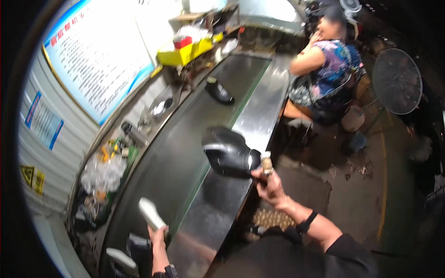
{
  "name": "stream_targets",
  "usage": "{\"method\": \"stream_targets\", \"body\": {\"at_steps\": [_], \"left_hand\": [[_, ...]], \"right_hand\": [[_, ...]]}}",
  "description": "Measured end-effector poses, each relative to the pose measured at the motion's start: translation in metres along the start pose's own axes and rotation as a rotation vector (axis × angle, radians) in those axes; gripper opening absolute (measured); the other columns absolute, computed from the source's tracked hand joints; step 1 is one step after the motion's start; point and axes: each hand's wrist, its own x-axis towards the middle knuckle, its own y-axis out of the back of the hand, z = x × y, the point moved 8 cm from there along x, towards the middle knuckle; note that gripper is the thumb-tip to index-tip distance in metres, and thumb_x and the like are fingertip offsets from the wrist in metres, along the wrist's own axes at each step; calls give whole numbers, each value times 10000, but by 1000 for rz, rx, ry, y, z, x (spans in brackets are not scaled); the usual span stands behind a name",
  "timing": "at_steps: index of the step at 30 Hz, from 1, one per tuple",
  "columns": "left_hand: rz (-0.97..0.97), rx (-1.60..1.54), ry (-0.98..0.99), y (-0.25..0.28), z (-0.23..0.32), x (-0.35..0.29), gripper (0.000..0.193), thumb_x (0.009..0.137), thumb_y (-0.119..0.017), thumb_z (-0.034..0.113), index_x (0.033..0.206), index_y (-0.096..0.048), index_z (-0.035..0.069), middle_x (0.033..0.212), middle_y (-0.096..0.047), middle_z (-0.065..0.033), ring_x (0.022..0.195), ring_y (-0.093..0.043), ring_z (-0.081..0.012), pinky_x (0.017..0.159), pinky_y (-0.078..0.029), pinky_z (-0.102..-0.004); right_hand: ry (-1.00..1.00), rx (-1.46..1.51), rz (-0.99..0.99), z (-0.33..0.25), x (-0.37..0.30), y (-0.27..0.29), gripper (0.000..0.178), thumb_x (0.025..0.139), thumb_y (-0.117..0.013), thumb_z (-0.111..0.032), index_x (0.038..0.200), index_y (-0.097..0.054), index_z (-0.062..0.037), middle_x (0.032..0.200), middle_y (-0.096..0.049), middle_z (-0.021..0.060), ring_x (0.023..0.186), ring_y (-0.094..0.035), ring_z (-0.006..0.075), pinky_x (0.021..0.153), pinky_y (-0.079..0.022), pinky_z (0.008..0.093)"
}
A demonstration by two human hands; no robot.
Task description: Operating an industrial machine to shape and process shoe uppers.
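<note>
Nearest the camera, the person's black sleeve (352,255) fills the lower right of the frame, and a bare forearm with a dark wristband runs from it to the right hand (273,189) just below the centre. Its fingers are curled narrow around a short tan-topped piece (266,166) with a white tip. Right against that hand, in the middle of the frame, is a glossy black shoe-like piece (227,153) (blurred, so I cannot tell whether it is one shoe or two, or whether these fingers bear its weight too).

At the lower left, the left hand (158,241) has its fingers closed about the lower end of a long white piece (150,212), which tilts up and to the left. A second white piece (121,258) lies near the bottom edge, beside one dark item (139,248) too blurred to name.

The counter (162,162), a dark band with a metal ledge, slants from lower left to upper centre. One black shoe (219,91) lies on its far part.

One yellow box (183,54) sits at the upper centre-left, with a red item and pale, clear plastic in it. A heap of clear plastic (104,175) lies at the left. Under the seated co-worker (327,74) at the upper right are one pale bucket (353,119) and one bluish container (358,142); their contents are unclear.
</note>
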Motion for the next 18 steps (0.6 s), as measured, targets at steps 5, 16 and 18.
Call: {"method": "stream_targets", "body": {"at_steps": [5, 16, 18], "left_hand": [[282, 1126, -603, -19, 157, -136, 865, 474, -763, 273, 1314, -576, 189, 1379, -385, -214, 1291, -332, -414, 1050, -280, -553], [79, 1002, -1370, -220, 112, -275, 532, 672, -777, 362, 1170, -611, 278, 1305, -451, -76, 1245, -345, -265, 951, -241, -479], [-221, 908, -1319, -231, 114, -279, 357, 717, -765, 374, 1047, -676, 270, 1199, -558, -31, 1168, -423, -231, 896, -296, -452]], "right_hand": [[129, -17, 65, -15, 25, 1, 331, 702, -727, 123, 994, -614, 16, 876, -664, 142, 802, -659, 327, 734, -540, 392], [-692, 847, -24, 19, 5, -51, 623, 868, -702, 2, 1422, -417, 0, 1222, -635, 96, 1055, -605, 130, 919, -476, 255], [-751, 884, -23, 30, 3, -47, 625, 887, -673, 20, 1442, -387, 11, 1212, -640, 83, 1032, -607, 117, 901, -480, 242]]}}
